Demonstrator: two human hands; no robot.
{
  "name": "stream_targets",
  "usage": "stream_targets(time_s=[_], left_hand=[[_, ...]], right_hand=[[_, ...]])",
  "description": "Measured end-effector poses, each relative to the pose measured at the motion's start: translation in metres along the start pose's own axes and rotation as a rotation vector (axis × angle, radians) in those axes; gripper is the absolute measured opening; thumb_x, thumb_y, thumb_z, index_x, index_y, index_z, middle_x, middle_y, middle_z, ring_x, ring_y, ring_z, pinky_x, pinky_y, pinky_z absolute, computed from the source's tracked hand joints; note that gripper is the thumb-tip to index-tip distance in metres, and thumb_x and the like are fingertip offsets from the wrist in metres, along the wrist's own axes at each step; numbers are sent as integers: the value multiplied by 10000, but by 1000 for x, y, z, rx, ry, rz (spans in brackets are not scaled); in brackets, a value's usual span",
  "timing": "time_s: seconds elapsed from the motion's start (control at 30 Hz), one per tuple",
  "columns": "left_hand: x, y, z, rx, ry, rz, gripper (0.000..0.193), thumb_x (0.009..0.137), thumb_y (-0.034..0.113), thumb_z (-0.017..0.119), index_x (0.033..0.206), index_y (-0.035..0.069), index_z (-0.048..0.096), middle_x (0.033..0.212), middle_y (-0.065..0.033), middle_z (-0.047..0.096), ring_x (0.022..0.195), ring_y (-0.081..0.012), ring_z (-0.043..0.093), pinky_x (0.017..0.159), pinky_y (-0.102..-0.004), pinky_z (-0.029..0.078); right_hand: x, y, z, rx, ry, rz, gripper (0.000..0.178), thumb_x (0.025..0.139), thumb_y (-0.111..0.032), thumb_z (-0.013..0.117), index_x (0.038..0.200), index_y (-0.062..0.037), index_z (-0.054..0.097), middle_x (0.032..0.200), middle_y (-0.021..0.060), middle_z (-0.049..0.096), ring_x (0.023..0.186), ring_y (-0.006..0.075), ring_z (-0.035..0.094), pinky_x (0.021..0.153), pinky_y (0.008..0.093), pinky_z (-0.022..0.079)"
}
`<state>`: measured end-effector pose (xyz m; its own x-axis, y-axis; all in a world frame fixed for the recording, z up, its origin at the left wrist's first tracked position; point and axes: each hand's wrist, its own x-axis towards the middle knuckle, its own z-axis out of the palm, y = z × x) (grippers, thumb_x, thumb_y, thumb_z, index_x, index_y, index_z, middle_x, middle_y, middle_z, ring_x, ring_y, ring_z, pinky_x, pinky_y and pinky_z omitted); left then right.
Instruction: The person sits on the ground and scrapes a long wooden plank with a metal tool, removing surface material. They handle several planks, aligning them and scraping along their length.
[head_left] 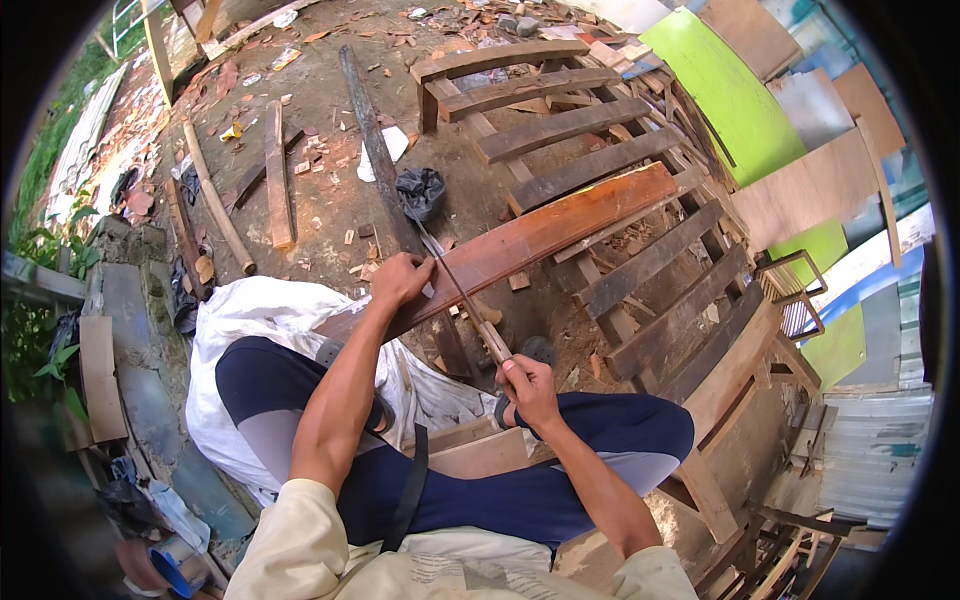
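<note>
A reddish-brown board (560, 228) slants from the white sheet (235, 310) toward a slatted wooden frame (560, 130), its far end overlapping the slats. The right hand (530, 388) is closed around the handle (493, 341) of a long, narrow blade (456, 280) set across the board; the left hand (402, 278) rests on the board, its grip unclear. Work appears unfinished: the board is in 1 piece, and any mark beneath the blade cannot be made out.
</note>
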<state>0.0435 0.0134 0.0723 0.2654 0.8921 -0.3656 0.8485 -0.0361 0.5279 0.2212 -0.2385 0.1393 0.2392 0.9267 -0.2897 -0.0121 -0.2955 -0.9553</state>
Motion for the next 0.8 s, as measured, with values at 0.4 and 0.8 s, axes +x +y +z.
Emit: stream_targets(time_s=[0.4, 0.8], left_hand=[[11, -19, 7, -8, 37, 46, 453, 908, 492, 498, 897, 140, 783, 844, -203, 710, 837, -374, 699, 807, -431, 526], [-6, 2, -1, 40, 57, -5, 501, 899, 530, 515, 1028, 131, 789, 944, -246, 726, 929, -413, 706, 868, -475, 540]], right_hand=[[-6, 6, 8, -124, 36, -67, 311, 944, -207, 591, 747, 29, 639, 575, 116, 548, 539, 174, 518, 549, 345, 396], [-11, -22, 21, -19, 164, 84, 318, 977, -152, 595, 1254, 6, 586, 702, 32, 628, 601, 90, 555, 563, 270, 444]])
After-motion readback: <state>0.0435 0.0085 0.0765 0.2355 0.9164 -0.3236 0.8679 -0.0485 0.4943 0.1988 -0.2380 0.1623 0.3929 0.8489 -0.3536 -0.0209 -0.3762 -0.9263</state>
